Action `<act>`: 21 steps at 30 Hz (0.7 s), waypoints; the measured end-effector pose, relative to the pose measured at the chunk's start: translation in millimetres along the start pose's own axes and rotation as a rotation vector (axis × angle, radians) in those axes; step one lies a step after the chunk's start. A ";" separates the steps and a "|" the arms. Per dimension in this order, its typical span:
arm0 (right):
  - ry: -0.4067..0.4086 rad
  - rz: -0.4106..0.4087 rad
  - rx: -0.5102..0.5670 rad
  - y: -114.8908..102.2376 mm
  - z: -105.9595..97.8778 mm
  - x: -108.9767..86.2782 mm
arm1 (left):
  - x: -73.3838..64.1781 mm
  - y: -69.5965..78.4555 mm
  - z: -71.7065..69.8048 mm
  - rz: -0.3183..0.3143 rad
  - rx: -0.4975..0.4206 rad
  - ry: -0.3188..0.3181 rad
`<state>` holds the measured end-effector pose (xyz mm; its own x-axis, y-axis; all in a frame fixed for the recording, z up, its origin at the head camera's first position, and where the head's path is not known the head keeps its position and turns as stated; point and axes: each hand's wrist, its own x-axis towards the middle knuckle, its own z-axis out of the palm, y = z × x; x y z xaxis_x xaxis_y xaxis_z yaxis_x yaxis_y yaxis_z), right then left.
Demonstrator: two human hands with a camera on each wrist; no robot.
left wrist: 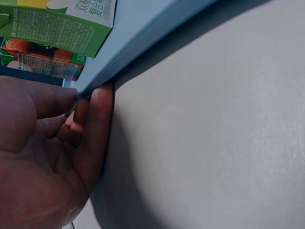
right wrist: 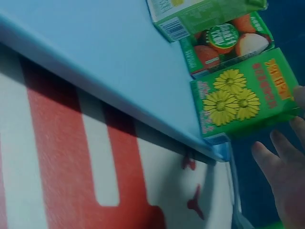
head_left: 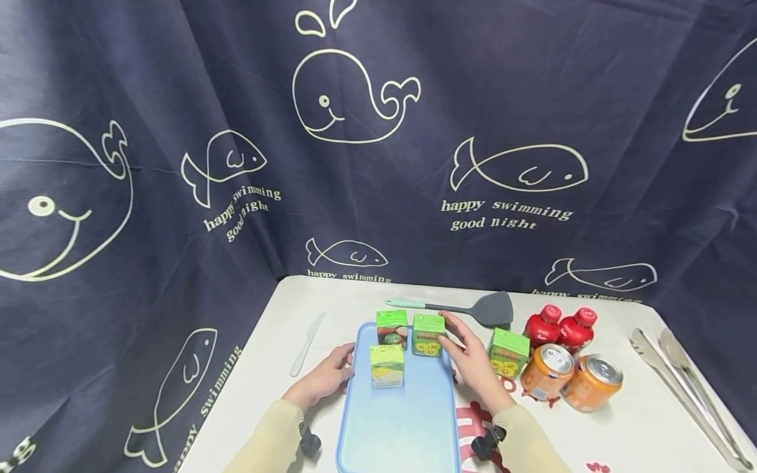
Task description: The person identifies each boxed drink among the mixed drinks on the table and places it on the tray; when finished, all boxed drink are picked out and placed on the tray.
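A light blue tray [head_left: 397,427] lies on the table with three drink cartons standing near its far end. These are a yellow-and-green carton [head_left: 387,368], a carton with red fruit pictures [head_left: 390,328] and a green carton with yellow flowers [head_left: 428,336]. My left hand [head_left: 328,376] pinches the tray's left rim, thumb above and fingers along its outer side in the left wrist view. Beside the flower carton is my right hand [head_left: 471,355], its fingers spread and fairly straight. One fingertip [right wrist: 299,97] meets that carton's edge in the right wrist view.
Right of the tray stand another green carton [head_left: 508,353], two red bottles [head_left: 543,326] and two orange cans [head_left: 548,372]. A spatula [head_left: 493,309] lies behind, a pale knife [head_left: 307,345] at left, metal tongs [head_left: 688,387] at far right. A dark curtain [head_left: 378,197] hangs behind the table.
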<state>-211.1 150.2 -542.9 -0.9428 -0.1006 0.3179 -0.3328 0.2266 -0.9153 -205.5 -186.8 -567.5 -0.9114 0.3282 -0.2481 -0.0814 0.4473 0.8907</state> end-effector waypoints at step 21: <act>0.048 -0.276 -0.452 -35.7 -66.2 -4.6 | -0.3 0.1 0.9 -0.006 0.018 0.009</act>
<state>-196.2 206.7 -495.3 -0.8151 -0.1739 0.5526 -0.5345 0.5935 -0.6017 -204.9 -186.2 -567.7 -0.9146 0.3177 -0.2502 -0.0800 0.4643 0.8821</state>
